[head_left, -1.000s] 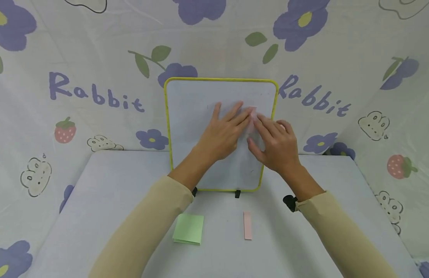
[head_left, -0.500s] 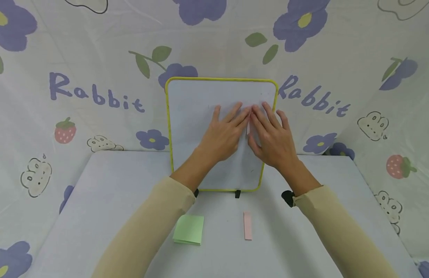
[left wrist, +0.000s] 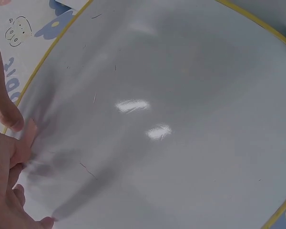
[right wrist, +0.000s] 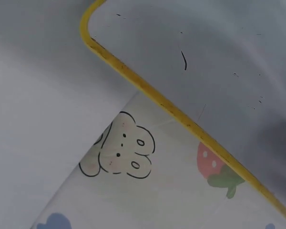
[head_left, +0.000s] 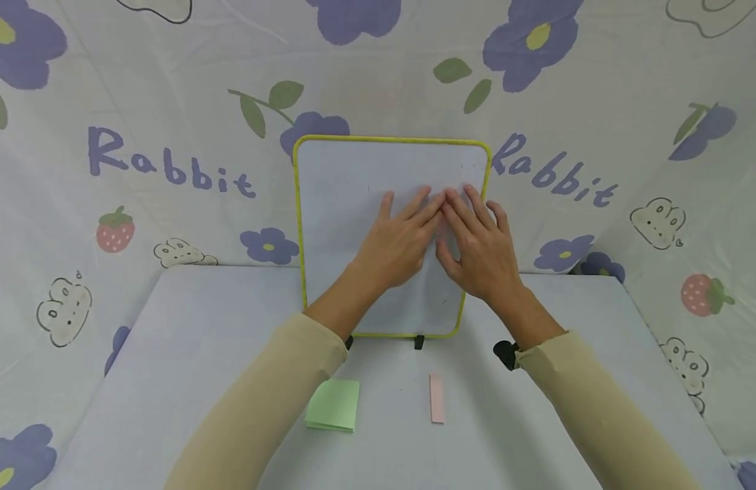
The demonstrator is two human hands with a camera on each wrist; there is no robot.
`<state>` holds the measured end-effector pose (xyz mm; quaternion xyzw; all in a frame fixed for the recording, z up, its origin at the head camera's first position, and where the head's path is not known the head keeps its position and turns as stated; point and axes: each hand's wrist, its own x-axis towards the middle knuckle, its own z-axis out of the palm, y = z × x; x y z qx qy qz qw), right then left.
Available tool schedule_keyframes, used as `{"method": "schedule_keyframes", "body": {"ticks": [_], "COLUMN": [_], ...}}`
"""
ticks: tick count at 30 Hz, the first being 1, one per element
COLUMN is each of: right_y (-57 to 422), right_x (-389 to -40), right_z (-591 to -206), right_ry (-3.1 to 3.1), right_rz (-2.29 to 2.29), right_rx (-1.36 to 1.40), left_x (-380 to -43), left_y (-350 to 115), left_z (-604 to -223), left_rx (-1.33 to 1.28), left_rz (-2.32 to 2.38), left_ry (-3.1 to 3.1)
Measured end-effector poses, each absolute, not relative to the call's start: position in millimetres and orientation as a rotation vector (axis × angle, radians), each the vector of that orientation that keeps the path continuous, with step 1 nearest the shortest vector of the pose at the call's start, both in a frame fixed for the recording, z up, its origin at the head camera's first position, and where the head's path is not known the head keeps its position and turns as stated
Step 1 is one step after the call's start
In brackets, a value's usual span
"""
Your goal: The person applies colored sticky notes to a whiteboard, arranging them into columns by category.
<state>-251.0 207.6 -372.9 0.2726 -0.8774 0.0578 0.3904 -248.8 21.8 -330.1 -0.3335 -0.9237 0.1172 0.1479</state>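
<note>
A whiteboard [head_left: 335,177] with a yellow frame stands upright on small black feet, facing me. My left hand [head_left: 395,245] is spread against its upper right part, fingers straight. Beside it my right hand [head_left: 478,250] also lies with extended fingers on the board, the two index fingertips meeting. Under the fingers is a pink sticky-note strip [left wrist: 31,134], its lower end peeking out in the left wrist view while the hands cover most of it in the head view. The right wrist view catches the board's lower corner and none of the hand.
On the white table [head_left: 218,340], a pad of green sticky notes [head_left: 333,406] lies in front of the board at left. A narrow pink sticky-note pad [head_left: 436,398] lies to its right. Behind hangs a printed cloth [head_left: 378,82] with flowers and rabbits.
My right fingers have straightened and moved up over the pink strip, covering it until the index fingertips meet. Both hands then shift slightly downward. The pads on the table stay put.
</note>
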Motion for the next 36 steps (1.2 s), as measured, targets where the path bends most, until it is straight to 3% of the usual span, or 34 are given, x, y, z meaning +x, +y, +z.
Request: {"method": "schedule_keyframes", "body": {"ticks": [36], "right_y": [212.9], "right_x": [-236.1], "right_z": [-384.4], "right_ry": [-2.289], "right_rz": [0.158], "right_rx": [0.745], "left_x": [-239.1], "left_y": [20.0], "left_z": [-343.9], "left_rx": [-0.995], "left_rz": [0.309], "left_ry": [-2.587]}}
